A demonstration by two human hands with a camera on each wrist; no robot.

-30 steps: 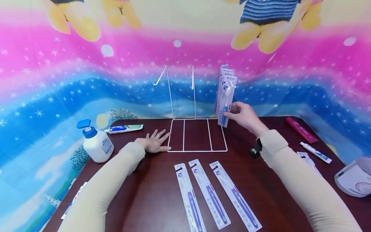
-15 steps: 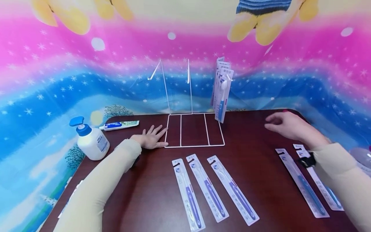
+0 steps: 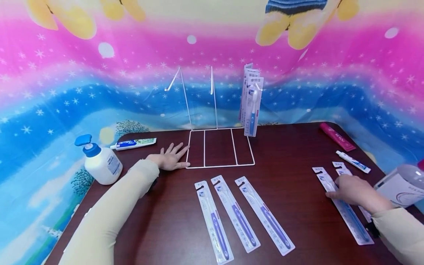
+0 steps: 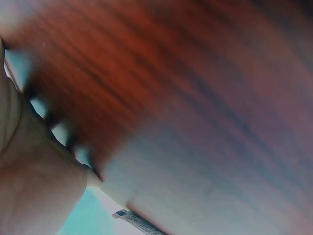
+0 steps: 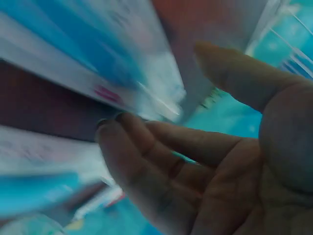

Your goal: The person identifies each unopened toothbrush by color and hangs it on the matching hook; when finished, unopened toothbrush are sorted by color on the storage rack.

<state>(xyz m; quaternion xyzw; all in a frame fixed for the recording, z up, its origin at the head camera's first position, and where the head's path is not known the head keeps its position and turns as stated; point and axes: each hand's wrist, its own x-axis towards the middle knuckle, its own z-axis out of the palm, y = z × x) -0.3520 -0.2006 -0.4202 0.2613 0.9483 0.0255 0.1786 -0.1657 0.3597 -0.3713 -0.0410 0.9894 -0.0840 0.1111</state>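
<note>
While the left hand lies spread in the head view, touching the rack just to its right, the right hand is over a blue toothbrush, with hung toothbrushes well to its left. Picking one up seems the step in hand. The left wrist view shows only part of that hand, its fingers unclear. On the right wrist view, thumb and fingers stand parted, pinching nothing, the toothbrush by the fingertips; the next move likely calls for closing on it.

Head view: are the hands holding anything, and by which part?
Nothing is held: the right hand is over a toothbrush pack, the left hand at the wire rack.
</note>
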